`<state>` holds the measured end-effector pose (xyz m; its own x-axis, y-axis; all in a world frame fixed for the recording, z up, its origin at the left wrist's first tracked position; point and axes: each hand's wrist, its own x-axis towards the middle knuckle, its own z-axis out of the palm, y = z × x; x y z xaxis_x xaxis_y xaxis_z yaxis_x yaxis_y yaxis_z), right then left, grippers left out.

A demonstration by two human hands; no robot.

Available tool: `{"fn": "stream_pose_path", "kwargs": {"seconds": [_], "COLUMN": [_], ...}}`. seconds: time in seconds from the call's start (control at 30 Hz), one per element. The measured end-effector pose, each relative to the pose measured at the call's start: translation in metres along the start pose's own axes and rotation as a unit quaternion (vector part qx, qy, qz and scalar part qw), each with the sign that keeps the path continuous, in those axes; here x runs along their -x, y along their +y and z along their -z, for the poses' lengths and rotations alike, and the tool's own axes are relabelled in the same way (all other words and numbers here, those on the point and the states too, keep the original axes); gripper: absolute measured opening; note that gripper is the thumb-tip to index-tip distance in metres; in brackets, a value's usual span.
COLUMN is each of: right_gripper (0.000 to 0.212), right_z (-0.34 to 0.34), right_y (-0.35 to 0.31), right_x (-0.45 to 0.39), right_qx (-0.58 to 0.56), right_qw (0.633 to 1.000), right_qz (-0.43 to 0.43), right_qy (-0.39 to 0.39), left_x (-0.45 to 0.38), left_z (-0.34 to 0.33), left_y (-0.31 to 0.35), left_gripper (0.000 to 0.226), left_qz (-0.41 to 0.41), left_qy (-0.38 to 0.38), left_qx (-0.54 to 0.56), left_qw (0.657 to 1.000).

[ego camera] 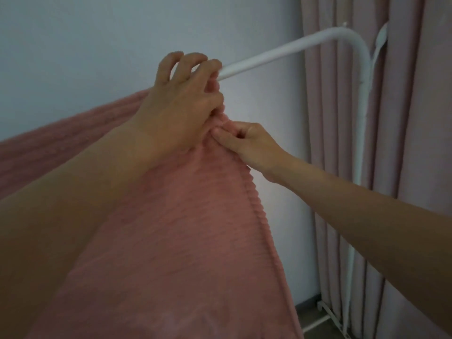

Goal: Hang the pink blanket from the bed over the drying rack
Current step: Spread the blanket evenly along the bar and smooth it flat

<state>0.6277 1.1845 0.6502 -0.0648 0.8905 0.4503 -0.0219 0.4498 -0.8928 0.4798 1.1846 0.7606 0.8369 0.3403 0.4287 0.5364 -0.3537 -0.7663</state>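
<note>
A person's two bare arms reach up and forward to a pink blanket (186, 228) that already lies over the white rack (281, 51). The left hand (181, 104) rests on top of the fold where the cloth crosses the bar, its thumb and lower fingers pressed into the fabric while the upper fingers lift loosely; it seems to pin the cloth in place. Just below and to its right, nearly touching it, the right hand (249, 145) pinches the ribbed edge between thumb and fingers, probably to tug the hem along the bar and spread it. Bare bar runs on beyond the hands toward the curtain (403, 118). Cloth hangs beneath both arms and stretches away behind the left wrist.
</note>
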Motion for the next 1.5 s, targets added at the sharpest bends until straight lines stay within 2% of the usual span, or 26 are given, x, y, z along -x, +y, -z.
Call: {"fn": "stream_pose_path", "kwargs": {"seconds": [0.07,0.13,0.2,0.33,0.43,0.5,0.6,0.67,0.7,0.87,0.97,1.03,1.1,1.27,1.33,1.4,1.5], "right_gripper": [0.037,0.018,0.001,0.038,0.051,0.044,0.040,0.055,0.060,0.062,0.065,0.059,0.046,0.032,0.030,0.043,0.051], "right_z": [0.005,0.007,0.013,0.007,0.006,0.008,0.012,0.013,0.015,0.033,0.034,0.038,0.042,0.037,0.031,0.021,0.007], "right_y": [0.011,0.026,0.046,0.072,0.085,0.091,0.098,0.102,0.105,0.122,0.133,0.142,0.148,0.137,0.127,0.119,0.113], "right_x": [0.007,0.013,0.027,0.043,0.051,0.055,0.055,0.054,0.054,0.063,0.071,0.077,0.084,0.075,0.064,0.054,0.046], "right_qx": [0.033,0.062,0.086,0.156,0.141,0.138,0.174,0.207,0.220,0.246,0.283,0.300,0.264,0.036,-0.010,-0.024,0.010], "right_qw": [0.997,0.986,0.977,0.967,0.972,0.974,0.974,0.971,0.969,0.963,0.950,0.940,0.946,0.982,0.983,0.977,0.970], "right_qz": [-0.049,-0.102,-0.126,-0.146,-0.145,-0.133,-0.102,-0.082,-0.078,-0.099,-0.116,-0.138,-0.168,-0.187,-0.185,-0.196,-0.188], "right_qy": [-0.052,-0.116,-0.148,-0.138,-0.121,-0.121,-0.106,-0.092,-0.084,-0.043,-0.055,-0.080,-0.084,0.010,-0.014,-0.082,-0.156], "left_x": [0.000,0.004,0.002,0.011,0.022,0.030,0.034,0.031,0.028,0.015,0.009,0.006,0.006,0.011,0.013,0.017,0.025], "left_z": [0.001,0.003,0.001,-0.014,-0.030,-0.039,-0.048,-0.045,-0.044,-0.044,-0.046,-0.047,-0.052,-0.065,-0.063,-0.060,-0.054], "left_y": [-0.003,-0.003,0.015,0.050,0.063,0.062,0.053,0.045,0.041,0.047,0.060,0.070,0.081,0.084,0.079,0.071,0.062], "left_gripper": [0.029,0.039,0.043,0.033,0.028,0.015,0.024,0.035,0.033,0.030,0.022,0.013,0.009,0.009,0.014,0.011,0.007], "left_qz": [0.000,-0.006,-0.050,-0.131,-0.144,-0.141,-0.111,-0.089,-0.088,-0.125,-0.134,-0.150,-0.176,-0.179,-0.165,-0.157,-0.161], "left_qy": [-0.012,-0.031,-0.053,-0.124,-0.202,-0.174,-0.091,-0.060,-0.052,-0.063,-0.081,-0.097,-0.119,-0.136,-0.136,-0.129,-0.115], "left_qx": [-0.009,0.007,0.022,0.022,0.017,0.023,0.057,0.061,0.052,0.020,0.028,0.030,0.029,0.027,0.030,0.049,0.073], "left_qw": [1.000,0.999,0.997,0.983,0.969,0.974,0.988,0.992,0.993,0.990,0.987,0.983,0.977,0.974,0.976,0.978,0.978]}}
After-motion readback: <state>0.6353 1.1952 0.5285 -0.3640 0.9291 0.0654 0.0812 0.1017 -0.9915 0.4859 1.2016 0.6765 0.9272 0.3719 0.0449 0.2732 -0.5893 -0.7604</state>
